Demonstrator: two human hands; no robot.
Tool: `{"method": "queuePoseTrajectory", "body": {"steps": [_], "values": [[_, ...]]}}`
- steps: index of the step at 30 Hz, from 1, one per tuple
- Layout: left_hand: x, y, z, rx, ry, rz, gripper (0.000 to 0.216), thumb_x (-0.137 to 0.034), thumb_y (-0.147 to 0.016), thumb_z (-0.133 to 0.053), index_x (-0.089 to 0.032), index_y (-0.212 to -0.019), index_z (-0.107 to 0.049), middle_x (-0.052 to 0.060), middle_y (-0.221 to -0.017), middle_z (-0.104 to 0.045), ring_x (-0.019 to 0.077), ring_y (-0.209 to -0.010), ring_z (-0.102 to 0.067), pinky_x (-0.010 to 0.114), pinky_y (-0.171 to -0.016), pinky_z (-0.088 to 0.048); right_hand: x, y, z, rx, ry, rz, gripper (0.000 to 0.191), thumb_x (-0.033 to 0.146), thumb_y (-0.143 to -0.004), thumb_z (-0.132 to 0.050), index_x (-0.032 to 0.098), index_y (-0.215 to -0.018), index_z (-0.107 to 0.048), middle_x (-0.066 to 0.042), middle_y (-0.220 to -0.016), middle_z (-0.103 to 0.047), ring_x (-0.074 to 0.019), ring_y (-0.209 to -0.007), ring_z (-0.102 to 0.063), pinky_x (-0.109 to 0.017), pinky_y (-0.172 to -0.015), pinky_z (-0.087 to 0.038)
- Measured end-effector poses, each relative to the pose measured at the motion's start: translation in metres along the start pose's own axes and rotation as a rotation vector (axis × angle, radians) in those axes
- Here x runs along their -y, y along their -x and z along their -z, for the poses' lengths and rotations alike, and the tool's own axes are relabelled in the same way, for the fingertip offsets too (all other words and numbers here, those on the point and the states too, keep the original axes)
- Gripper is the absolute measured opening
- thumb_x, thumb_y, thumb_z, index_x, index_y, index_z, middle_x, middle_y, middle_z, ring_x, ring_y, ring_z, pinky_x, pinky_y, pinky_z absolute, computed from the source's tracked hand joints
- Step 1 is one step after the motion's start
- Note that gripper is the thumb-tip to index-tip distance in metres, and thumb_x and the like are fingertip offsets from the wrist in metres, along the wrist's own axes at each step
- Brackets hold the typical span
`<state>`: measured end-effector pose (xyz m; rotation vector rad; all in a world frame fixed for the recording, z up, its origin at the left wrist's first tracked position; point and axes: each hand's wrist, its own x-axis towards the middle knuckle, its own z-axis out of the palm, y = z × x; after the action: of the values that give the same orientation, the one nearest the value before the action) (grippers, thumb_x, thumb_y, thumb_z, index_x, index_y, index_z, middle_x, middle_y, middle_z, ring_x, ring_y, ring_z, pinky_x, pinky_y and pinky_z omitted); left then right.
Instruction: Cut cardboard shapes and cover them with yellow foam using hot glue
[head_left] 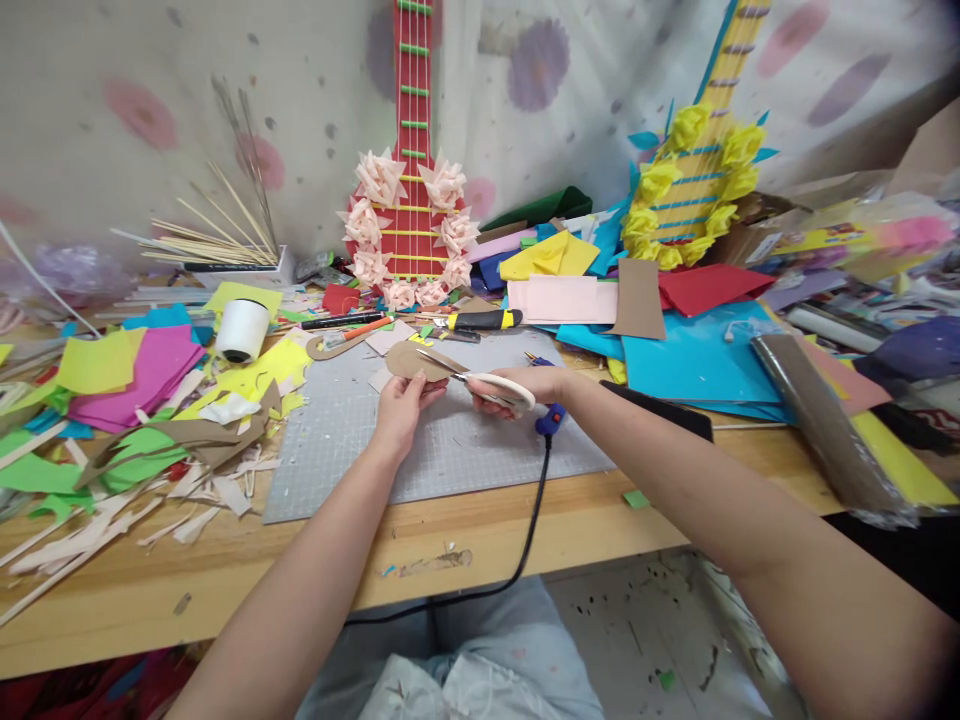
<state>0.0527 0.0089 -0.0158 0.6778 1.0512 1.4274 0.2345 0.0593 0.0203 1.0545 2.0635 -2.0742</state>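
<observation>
My left hand (401, 408) pinches a brown cardboard piece (420, 360) above the grey cutting mat (450, 450). My right hand (517, 387) grips white-handled scissors (491, 386), whose blades reach left into the edge of the cardboard piece. Both forearms stretch from the bottom of the view over the wooden table edge (480, 540). A blue glue gun (550, 418) lies just under my right hand, its black cord hanging off the table front.
Coloured paper scraps (135, 400) pile at the left, with a white tape roll (241, 329) and wooden sticks (217, 240). A yellow-black utility knife (480, 320) lies behind the mat. Two paper guitars (411, 200) lean on the wall. Blue and red sheets (697, 350) cover the right.
</observation>
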Motion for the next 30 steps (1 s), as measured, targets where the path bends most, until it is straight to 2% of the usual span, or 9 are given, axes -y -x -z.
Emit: {"method": "queuePoseTrajectory", "body": {"steps": [7, 19, 30], "values": [[0.000, 0.001, 0.000, 0.022, -0.014, 0.023, 0.011, -0.019, -0.079, -0.055, -0.010, -0.083, -0.061, 0.008, -0.078, -0.069, 0.0157, -0.072, -0.067, 0.036, -0.082, -0.051, 0.000, 0.004, 0.001, -0.028, -0.064, -0.021, 0.041, 0.054, -0.078, -0.052, 0.013, -0.075, -0.050, 0.006, -0.050, -0.040, -0.0047, -0.041, -0.036, -0.018, -0.039, -0.031], [0.000, 0.001, -0.002, 0.015, 0.027, 0.057, 0.014, -0.015, -0.082, -0.049, -0.010, -0.083, -0.062, 0.008, -0.078, -0.070, 0.0143, -0.073, -0.067, 0.034, -0.082, -0.051, 0.006, 0.010, -0.006, -0.116, -0.045, -0.056, 0.050, 0.063, -0.072, -0.054, 0.013, -0.072, -0.050, 0.007, -0.048, -0.037, -0.0032, -0.039, -0.034, -0.017, -0.037, -0.028], [0.003, -0.001, -0.001, 0.021, 0.049, 0.060, 0.012, -0.017, -0.082, -0.052, -0.011, -0.083, -0.063, 0.009, -0.080, -0.070, 0.0150, -0.075, -0.067, 0.035, -0.084, -0.050, 0.011, 0.010, -0.007, -0.150, 0.000, -0.082, 0.048, 0.061, -0.070, -0.057, 0.014, -0.070, -0.048, 0.008, -0.046, -0.036, -0.0024, -0.037, -0.032, -0.016, -0.035, -0.025]]}}
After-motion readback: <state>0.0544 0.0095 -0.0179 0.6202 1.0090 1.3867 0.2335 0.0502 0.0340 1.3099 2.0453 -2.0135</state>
